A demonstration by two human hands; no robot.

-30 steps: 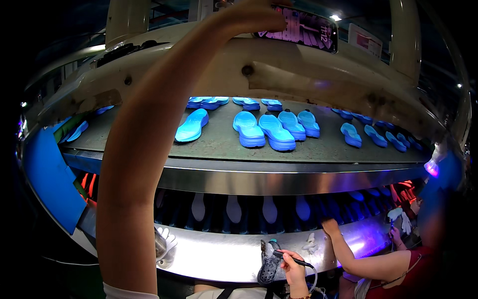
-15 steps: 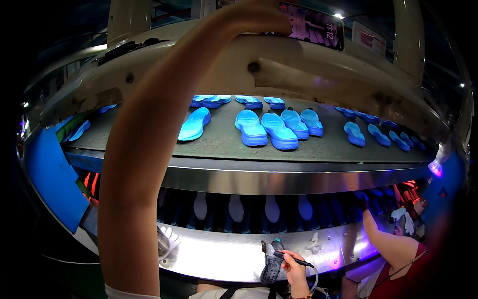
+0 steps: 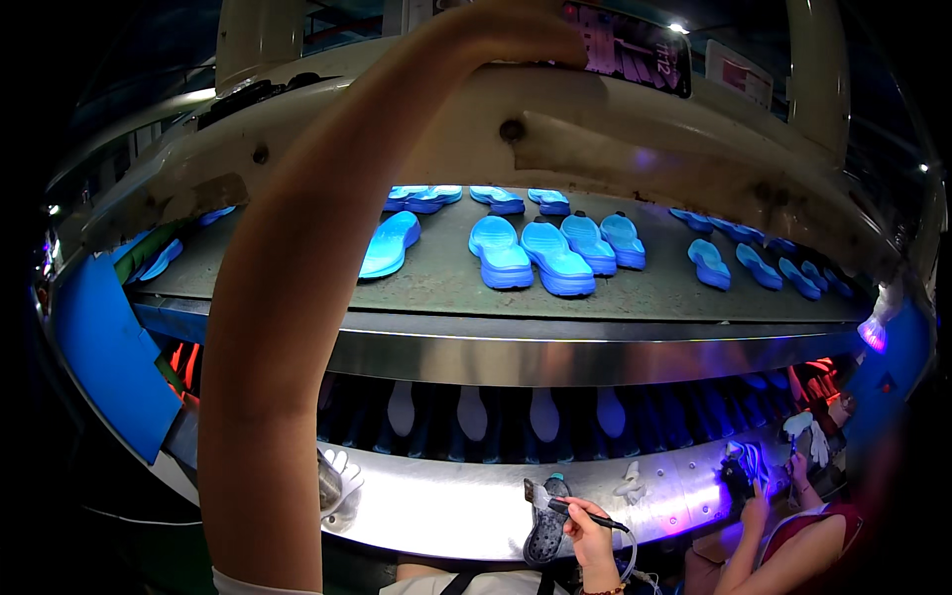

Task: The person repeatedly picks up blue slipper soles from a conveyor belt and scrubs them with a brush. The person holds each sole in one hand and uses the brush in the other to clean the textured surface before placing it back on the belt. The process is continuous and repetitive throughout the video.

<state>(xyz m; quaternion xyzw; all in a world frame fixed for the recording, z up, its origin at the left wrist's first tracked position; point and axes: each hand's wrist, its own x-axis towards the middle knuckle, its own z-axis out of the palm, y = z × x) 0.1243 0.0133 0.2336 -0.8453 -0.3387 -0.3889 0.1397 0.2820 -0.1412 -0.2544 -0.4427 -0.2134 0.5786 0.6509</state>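
My left arm stretches up across the view, and my left hand (image 3: 531,35) is at the edge of a phone (image 3: 635,52) with its screen lit, on top of the machine's beam. Most of its fingers are cut off by the upper edge, so its grip cannot be made out. Low in the middle, my right hand (image 3: 590,538) is closed on a black-handled brush (image 3: 585,513) with a pale tube trailing from it. The brush's tip is at a dark grey clog (image 3: 544,535) with holes, on the bright metal ledge (image 3: 426,506).
Blue shoe soles (image 3: 560,260) lie on the upper conveyor belt (image 3: 446,297). Dark shoes with pale soles (image 3: 472,412) line the lower level. A white glove (image 3: 342,474) lies at the ledge's left. At right, a co-worker's hands hold a dark shoe (image 3: 736,476).
The co-worker's arm at right has drawn back from the lower level, and a dark shoe is now at their hands. My own hands have hardly moved.
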